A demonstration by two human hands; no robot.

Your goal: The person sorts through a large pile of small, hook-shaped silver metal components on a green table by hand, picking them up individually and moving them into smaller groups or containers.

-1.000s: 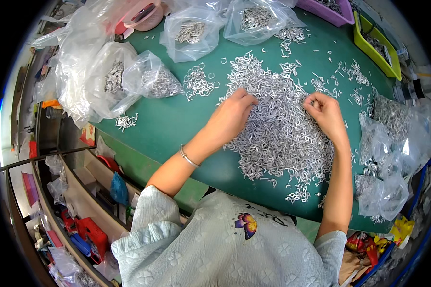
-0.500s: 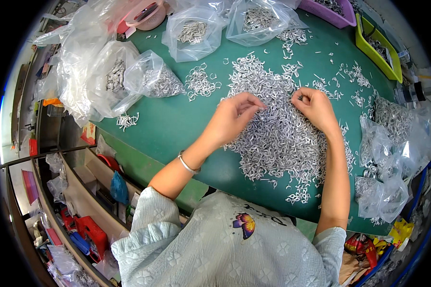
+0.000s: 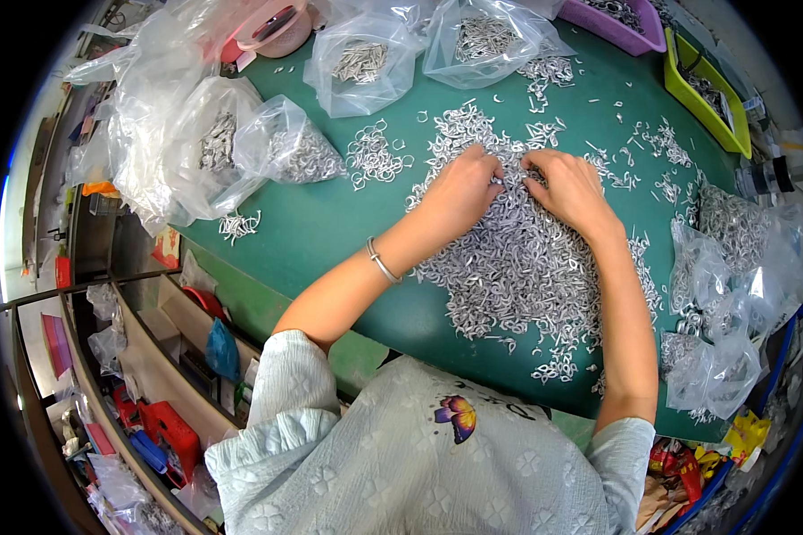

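Note:
A wide heap of small silver-grey metal pieces (image 3: 517,267), many curved or ring-like, is spread over the green table. Over its far part my left hand (image 3: 462,192), with a silver bangle at the wrist, has its fingers curled together and the fingertips at the pieces. Just to its right, a small gap away, my right hand (image 3: 567,189) is bent with thumb and fingers drawn in. Whatever either hand pinches is too small or hidden to make out. A small cluster of silver rings (image 3: 376,156) lies left of the heap.
Clear plastic bags of metal pieces (image 3: 359,67) stand along the far side, more (image 3: 299,152) at the left. Another bagged lot (image 3: 718,312) sits at the right edge. Purple (image 3: 629,27) and yellow-green baskets (image 3: 700,98) occupy the far right corner. Open drawers (image 3: 174,348) lie lower left.
My left hand has moved right and farther up the heap, its fingers now curled in. My right hand has shifted left, so the two are closer together.

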